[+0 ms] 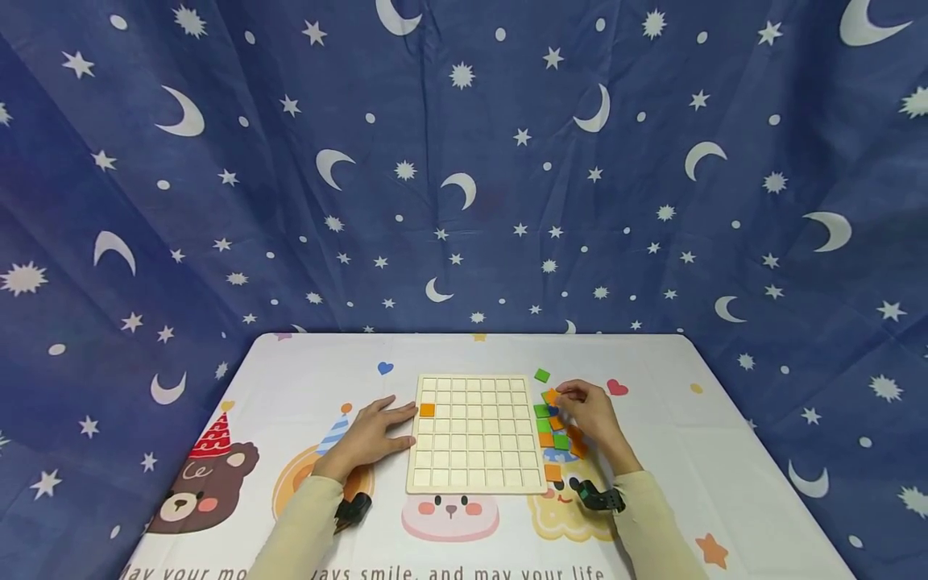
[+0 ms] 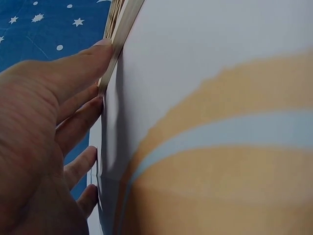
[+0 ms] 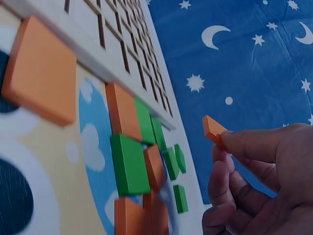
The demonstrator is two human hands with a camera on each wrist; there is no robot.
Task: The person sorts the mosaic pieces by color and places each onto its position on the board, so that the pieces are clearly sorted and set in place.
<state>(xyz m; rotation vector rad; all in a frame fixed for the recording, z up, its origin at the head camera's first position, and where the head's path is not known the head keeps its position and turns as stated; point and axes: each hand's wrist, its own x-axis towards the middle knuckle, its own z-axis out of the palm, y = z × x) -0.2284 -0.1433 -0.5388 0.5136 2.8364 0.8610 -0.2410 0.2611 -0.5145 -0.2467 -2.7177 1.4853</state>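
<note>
A pale wooden grid board [image 1: 478,490] lies on the table, with one orange square tile [image 1: 427,410] in a cell near its left edge. My left hand [image 1: 371,435] rests at the board's left side, fingers extended; in the left wrist view its fingertips [image 2: 103,46] meet the wooden edge. Right of the board, my right hand [image 1: 590,412] pinches another orange tile [image 3: 213,131] between thumb and finger, raised above the loose pieces. Below it are scattered orange and green tiles [image 3: 129,164], plus a dark blue one [image 1: 553,411] partly covered.
One green tile [image 1: 542,375] lies apart near the board's far right corner, and a single orange tile [image 1: 553,473] sits by its near right corner. The white tablecloth [image 1: 652,362] carries cartoon prints. A blue star-and-moon curtain [image 1: 464,242] hangs behind the table.
</note>
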